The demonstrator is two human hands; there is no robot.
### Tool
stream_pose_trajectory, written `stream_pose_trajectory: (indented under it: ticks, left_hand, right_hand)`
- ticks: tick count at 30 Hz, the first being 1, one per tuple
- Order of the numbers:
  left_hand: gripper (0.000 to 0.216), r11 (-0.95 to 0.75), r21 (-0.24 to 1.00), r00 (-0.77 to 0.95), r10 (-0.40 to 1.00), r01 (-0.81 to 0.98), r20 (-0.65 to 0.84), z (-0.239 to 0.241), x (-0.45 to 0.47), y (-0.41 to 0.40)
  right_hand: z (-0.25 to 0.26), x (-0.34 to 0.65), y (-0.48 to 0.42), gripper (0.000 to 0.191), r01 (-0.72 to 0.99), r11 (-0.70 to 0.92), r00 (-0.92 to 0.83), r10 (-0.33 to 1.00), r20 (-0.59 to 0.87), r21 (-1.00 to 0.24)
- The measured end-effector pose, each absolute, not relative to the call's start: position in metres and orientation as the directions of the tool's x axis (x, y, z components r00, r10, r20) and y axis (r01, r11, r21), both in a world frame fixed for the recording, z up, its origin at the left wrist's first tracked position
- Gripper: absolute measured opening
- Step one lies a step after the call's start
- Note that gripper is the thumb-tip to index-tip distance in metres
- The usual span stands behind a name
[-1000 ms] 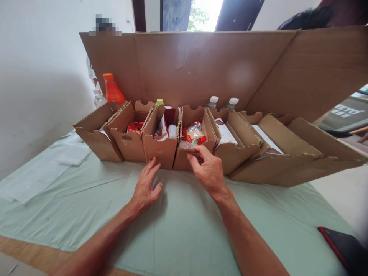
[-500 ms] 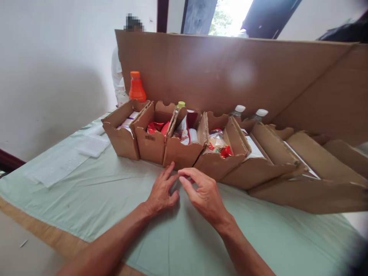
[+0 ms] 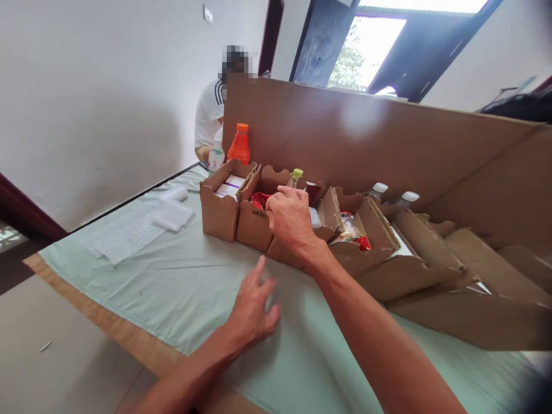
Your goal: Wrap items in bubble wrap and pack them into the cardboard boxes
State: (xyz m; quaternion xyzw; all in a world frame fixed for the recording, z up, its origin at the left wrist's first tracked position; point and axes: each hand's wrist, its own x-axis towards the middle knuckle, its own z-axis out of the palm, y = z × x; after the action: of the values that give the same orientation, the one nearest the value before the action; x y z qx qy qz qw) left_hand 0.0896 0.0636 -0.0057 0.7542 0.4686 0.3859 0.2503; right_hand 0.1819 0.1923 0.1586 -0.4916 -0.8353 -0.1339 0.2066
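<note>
A row of open cardboard boxes (image 3: 219, 213) stands on a pale green cloth (image 3: 172, 282). My right hand (image 3: 290, 221) reaches over the third box, its fingers curled down at the rim next to a red packet (image 3: 259, 199); what they grip is hidden. A green-capped bottle (image 3: 296, 175) stands just behind that hand. My left hand (image 3: 252, 310) lies flat on the cloth in front of the boxes, fingers spread, holding nothing. The leftmost box holds white packets (image 3: 229, 186). A snack packet (image 3: 352, 231) lies in the box to the right of my hand.
A tall cardboard sheet (image 3: 366, 144) stands behind the boxes. An orange bottle (image 3: 239, 145) and two white-capped bottles (image 3: 379, 190) stand along it. Clear plastic bags (image 3: 138, 229) lie at the left. Another person (image 3: 209, 115) sits behind the sheet. Empty flattened boxes (image 3: 452, 276) extend right.
My right hand has lifted from the cloth and gone into the boxes, further left than before. My left hand has drawn back towards me. My view has swung right and tilted.
</note>
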Motion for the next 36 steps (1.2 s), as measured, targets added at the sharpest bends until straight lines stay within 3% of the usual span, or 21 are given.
stream_pose_trajectory:
  ticks: [4, 7, 12, 15, 19, 22, 26, 28, 31, 33, 36]
  left_hand:
    - [0.044, -0.267, 0.842, -0.015, 0.951, 0.469, 0.31, -0.015, 0.035, 0.013]
    - [0.04, -0.145, 0.893, -0.205, 0.946, 0.426, 0.251, -0.018, -0.004, -0.015]
    - [0.057, -0.048, 0.963, -0.363, 0.92, 0.263, 0.146, -0.001, -0.041, -0.032]
    - [0.069, -0.043, 0.983, -0.297, 0.95, 0.177, 0.095, 0.009, -0.035, -0.029]
    - [0.074, -0.098, 0.989, -0.119, 0.987, 0.111, 0.111, 0.006, -0.007, -0.023]
    - [0.079, -0.055, 0.994, -0.039, 0.997, 0.096, 0.059, -0.001, 0.01, -0.021]
    - [0.073, 0.023, 0.987, 0.03, 0.999, 0.16, -0.028, -0.005, 0.019, -0.023]
    - [0.063, 0.026, 0.982, 0.028, 0.999, 0.185, -0.032, -0.003, 0.024, -0.023]
    - [0.049, -0.011, 0.985, 0.02, 1.0, 0.173, 0.008, 0.003, 0.038, -0.017]
    - [0.046, -0.051, 0.987, 0.046, 0.998, 0.155, 0.045, 0.007, 0.053, -0.004]
    - [0.044, -0.128, 0.983, 0.126, 0.986, 0.13, 0.111, 0.01, 0.079, 0.026]
  right_hand:
    - [0.161, 0.18, 0.157, 0.016, 0.832, 0.555, -0.479, 0.727, 0.491, -0.011]
    - [0.161, 0.191, 0.103, 0.014, 0.701, 0.707, -0.554, 0.625, 0.55, -0.097]
    - [0.163, 0.254, 0.016, 0.016, 0.535, 0.821, -0.644, 0.548, 0.534, -0.198]
    - [0.162, 0.307, -0.01, 0.012, 0.66, 0.709, -0.504, 0.664, 0.553, -0.25]
    - [0.141, 0.358, -0.036, 0.02, 0.835, 0.305, 0.044, 0.793, 0.607, -0.459]
    - [0.106, 0.374, -0.057, 0.031, 0.712, 0.227, 0.158, 0.87, 0.467, -0.664]
    - [0.052, 0.37, -0.077, 0.042, 0.342, 0.254, 0.374, 0.847, 0.379, -0.905]
    - [0.035, 0.36, -0.081, 0.047, 0.288, 0.239, 0.304, 0.896, 0.325, -0.927]
    - [0.029, 0.347, -0.08, 0.064, 0.449, 0.202, 0.1, 0.957, 0.274, -0.87]
    - [0.035, 0.344, -0.072, 0.065, 0.562, 0.18, 0.094, 0.956, 0.279, -0.807]
    - [0.039, 0.354, -0.053, 0.052, 0.637, 0.109, 0.186, 0.939, 0.29, -0.763]
